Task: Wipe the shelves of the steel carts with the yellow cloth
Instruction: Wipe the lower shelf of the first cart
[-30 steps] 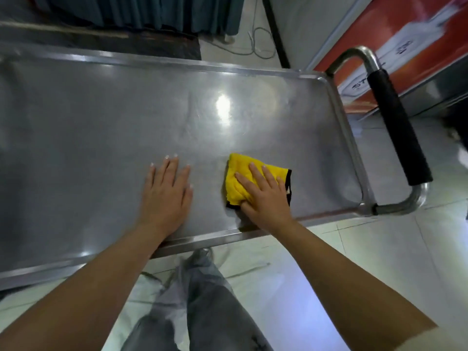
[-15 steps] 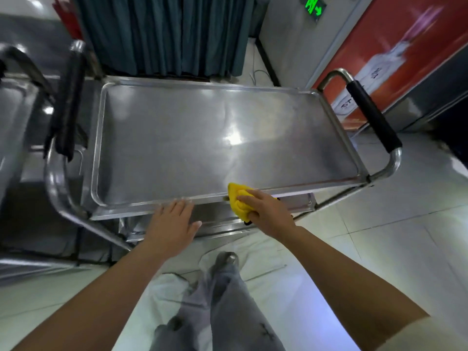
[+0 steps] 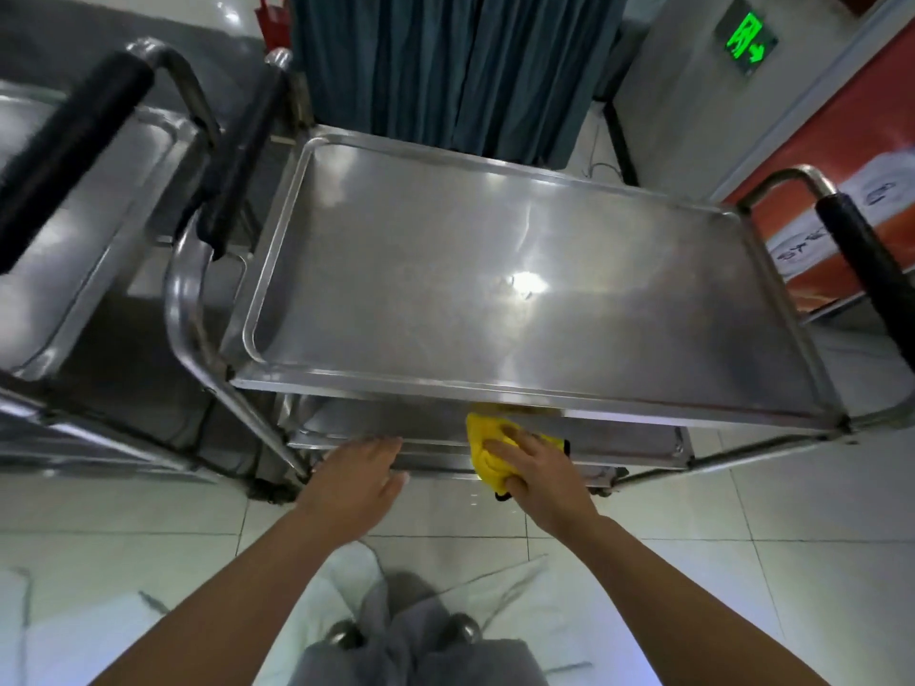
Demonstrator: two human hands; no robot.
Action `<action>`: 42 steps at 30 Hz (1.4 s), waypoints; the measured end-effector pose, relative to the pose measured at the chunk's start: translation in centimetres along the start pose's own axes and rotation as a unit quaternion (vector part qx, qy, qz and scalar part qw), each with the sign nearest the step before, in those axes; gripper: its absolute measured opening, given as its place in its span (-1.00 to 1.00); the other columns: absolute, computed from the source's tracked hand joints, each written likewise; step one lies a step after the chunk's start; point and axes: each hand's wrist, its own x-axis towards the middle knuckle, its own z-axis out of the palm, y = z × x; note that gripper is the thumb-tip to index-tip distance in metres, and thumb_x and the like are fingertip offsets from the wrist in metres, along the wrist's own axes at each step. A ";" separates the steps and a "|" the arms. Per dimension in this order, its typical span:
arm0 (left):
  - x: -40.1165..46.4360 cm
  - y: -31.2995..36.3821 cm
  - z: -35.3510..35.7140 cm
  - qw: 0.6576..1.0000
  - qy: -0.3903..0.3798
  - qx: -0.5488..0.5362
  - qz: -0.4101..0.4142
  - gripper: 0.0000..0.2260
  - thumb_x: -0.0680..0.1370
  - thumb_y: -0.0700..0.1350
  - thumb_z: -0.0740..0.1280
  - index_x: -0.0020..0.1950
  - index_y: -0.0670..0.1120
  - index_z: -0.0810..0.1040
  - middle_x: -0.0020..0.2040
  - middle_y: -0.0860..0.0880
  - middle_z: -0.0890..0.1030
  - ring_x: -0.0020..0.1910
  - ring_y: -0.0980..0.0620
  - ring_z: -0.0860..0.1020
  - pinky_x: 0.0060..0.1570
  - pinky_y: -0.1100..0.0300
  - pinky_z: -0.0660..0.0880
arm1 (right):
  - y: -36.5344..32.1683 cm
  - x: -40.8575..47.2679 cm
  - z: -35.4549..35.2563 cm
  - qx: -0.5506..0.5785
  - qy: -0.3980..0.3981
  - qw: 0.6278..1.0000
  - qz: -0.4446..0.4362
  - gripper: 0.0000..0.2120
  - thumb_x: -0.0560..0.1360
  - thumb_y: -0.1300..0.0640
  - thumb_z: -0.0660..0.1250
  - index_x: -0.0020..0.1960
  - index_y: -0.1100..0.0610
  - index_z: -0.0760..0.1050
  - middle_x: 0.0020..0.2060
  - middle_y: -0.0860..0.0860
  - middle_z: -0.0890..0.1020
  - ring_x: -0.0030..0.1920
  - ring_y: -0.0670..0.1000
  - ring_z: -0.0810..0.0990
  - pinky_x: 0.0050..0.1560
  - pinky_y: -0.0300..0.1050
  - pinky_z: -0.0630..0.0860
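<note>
A steel cart stands in front of me; its top shelf [image 3: 520, 299] is bare and shiny. The yellow cloth [image 3: 487, 450] lies at the front edge of the lower shelf [image 3: 624, 438], just under the top shelf's rim. My right hand [image 3: 537, 470] holds the cloth, thumb curled under its near edge and fingers spread on top. My left hand [image 3: 356, 475] hovers with straight fingers at the lower shelf's front edge, holding nothing; contact is unclear.
A second steel cart [image 3: 84, 200] stands close on the left, its black handle [image 3: 74, 136] beside this cart's left handle [image 3: 242, 156]. The right handle [image 3: 866, 255] juts out at the right. A teal curtain [image 3: 445, 66] hangs behind. Tiled floor [image 3: 742, 561] lies below.
The view pulled back and up from the top shelf. My right hand took the cloth off the top shelf, over its front edge, down to the lower shelf. My left hand followed downward.
</note>
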 end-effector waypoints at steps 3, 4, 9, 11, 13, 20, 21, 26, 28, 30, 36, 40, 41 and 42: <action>3.7 -1.2 5.2 1.000 -0.001 0.020 -0.021 -0.47 0.63 0.17 -0.04 0.57 0.00 0.09 0.55 -0.02 0.20 0.51 0.02 0.17 0.46 0.13 0.04 | 3.9 2.6 5.6 -0.029 -0.016 0.999 -0.012 -0.54 0.56 0.12 0.18 0.45 -0.09 0.32 0.51 0.00 0.21 0.46 0.07 0.28 0.39 -0.04 0.26; 5.1 -1.6 7.0 1.000 0.006 0.018 -0.022 -0.45 0.62 0.19 -0.08 0.57 0.00 0.09 0.56 -0.02 0.19 0.52 0.02 0.16 0.47 0.13 0.02 | 5.1 3.5 7.5 -0.039 -0.017 0.999 -0.018 -0.55 0.58 0.10 0.17 0.46 -0.08 0.31 0.51 0.01 0.21 0.47 0.07 0.26 0.41 -0.05 0.25; 12.0 -3.3 13.6 0.996 0.087 -0.004 0.018 -0.57 0.62 0.01 0.17 0.44 -0.17 0.39 0.40 -0.18 0.44 0.38 -0.15 0.40 0.40 0.03 0.24 | 9.5 7.6 15.1 -0.031 0.039 0.997 -0.063 -0.50 0.39 0.26 0.39 0.32 0.06 0.51 0.35 0.18 0.47 0.29 0.28 0.49 0.25 0.19 0.44; 14.7 -3.9 15.7 0.983 0.176 -0.022 0.043 -0.66 0.57 -0.08 0.25 0.25 -0.23 0.56 0.20 -0.24 0.58 0.17 -0.26 0.55 0.24 -0.09 0.44 | 10.7 9.2 17.7 -0.044 0.067 0.992 -0.095 -0.48 0.35 0.23 0.44 0.31 0.06 0.52 0.33 0.17 0.48 0.26 0.28 0.51 0.20 0.24 0.46; 17.2 -4.3 17.0 0.975 0.219 -0.001 0.042 -0.64 0.55 -0.04 0.22 0.21 -0.21 0.59 0.18 -0.21 0.60 0.13 -0.24 0.56 0.18 -0.11 0.47 | 11.5 10.8 20.0 -0.065 0.071 0.990 -0.100 -0.48 0.44 0.10 0.38 0.40 -0.02 0.42 0.43 0.10 0.38 0.38 0.23 0.39 0.31 0.23 0.32; 22.5 -5.9 21.3 0.949 0.303 0.046 0.072 -0.51 0.53 0.11 0.11 0.25 -0.18 0.56 0.25 -0.19 0.56 0.25 -0.23 0.50 0.30 -0.16 0.35 | 13.5 14.2 23.6 -0.101 0.137 0.980 -0.100 -0.42 0.52 -0.24 0.17 0.50 -0.17 0.16 0.54 -0.09 0.13 0.55 0.12 -0.01 0.46 0.17 -0.05; 22.8 -6.1 21.6 0.944 0.316 0.049 0.077 -0.51 0.53 0.13 0.11 0.25 -0.17 0.55 0.26 -0.19 0.56 0.26 -0.22 0.50 0.31 -0.13 0.34 | 13.6 14.3 23.8 -0.097 0.149 0.979 -0.100 -0.41 0.51 -0.26 0.14 0.50 -0.18 0.16 0.53 -0.10 0.14 0.55 0.10 0.00 0.47 0.17 -0.06; 23.0 -6.8 22.1 0.945 0.317 0.041 0.066 -0.43 0.54 0.20 0.04 0.37 -0.13 0.46 0.35 -0.14 0.49 0.38 -0.15 0.37 0.43 -0.11 0.19 | 15.4 13.0 23.4 -0.113 0.152 0.980 -0.063 -0.28 0.36 -0.37 -0.15 0.48 -0.22 0.18 0.53 -0.16 0.14 0.55 0.05 0.01 0.45 0.15 -0.05; 22.8 -6.6 22.1 0.948 0.308 0.064 0.055 -0.42 0.55 0.21 -0.01 0.39 -0.11 0.43 0.39 -0.12 0.46 0.43 -0.12 0.32 0.46 -0.08 0.15 | 17.4 12.1 22.8 -0.108 0.170 0.979 -0.018 -0.26 0.33 -0.36 -0.19 0.47 -0.23 0.21 0.52 -0.17 0.16 0.54 0.06 0.04 0.43 0.16 0.01; 22.8 -6.6 22.2 0.948 0.306 0.072 0.043 -0.42 0.56 0.22 -0.02 0.42 -0.08 0.40 0.42 -0.08 0.42 0.46 -0.07 0.27 0.49 -0.04 0.10 | 19.2 11.4 22.5 -0.097 0.200 0.974 0.031 -0.27 0.34 -0.34 -0.20 0.45 -0.21 0.27 0.50 -0.15 0.22 0.52 0.09 0.12 0.39 0.18 0.09; 22.3 -9.2 21.6 0.933 0.342 0.101 -0.039 -0.39 0.54 0.25 -0.01 0.39 -0.13 0.41 0.35 -0.16 0.48 0.33 -0.18 0.42 0.40 -0.15 0.20 | 17.1 14.6 23.9 -0.105 0.174 0.975 0.088 -0.31 0.37 -0.38 -0.20 0.48 -0.27 0.11 0.55 -0.14 0.07 0.53 0.10 -0.01 0.37 0.33 -0.01; 20.5 -15.1 20.2 0.917 0.368 0.066 -0.138 -0.55 0.60 0.15 0.18 0.26 -0.20 0.47 0.24 -0.24 0.52 0.23 -0.26 0.46 0.26 -0.16 0.30 | 10.9 18.6 25.5 -0.104 0.158 0.982 0.002 -0.41 0.49 -0.30 -0.01 0.50 -0.22 0.07 0.56 -0.06 0.02 0.53 0.18 -0.08 0.36 0.44 -0.19; 20.1 -16.4 20.0 0.914 0.375 0.048 -0.146 -0.58 0.59 0.12 0.22 0.20 -0.20 0.49 0.19 -0.26 0.55 0.17 -0.28 0.49 0.19 -0.16 0.36 | 9.1 19.6 25.9 -0.097 0.150 0.984 -0.022 -0.41 0.50 -0.30 0.00 0.51 -0.21 0.06 0.56 -0.05 0.01 0.53 0.19 -0.10 0.35 0.46 -0.23; 19.9 -17.2 19.8 0.911 0.382 0.034 -0.150 -0.62 0.59 0.11 0.22 0.15 -0.20 0.51 0.14 -0.27 0.56 0.11 -0.29 0.51 0.10 -0.14 0.41 | 7.4 20.4 26.3 -0.094 0.145 0.984 -0.046 -0.41 0.51 -0.28 0.02 0.51 -0.20 0.06 0.56 -0.05 0.01 0.53 0.19 -0.11 0.34 0.47 -0.25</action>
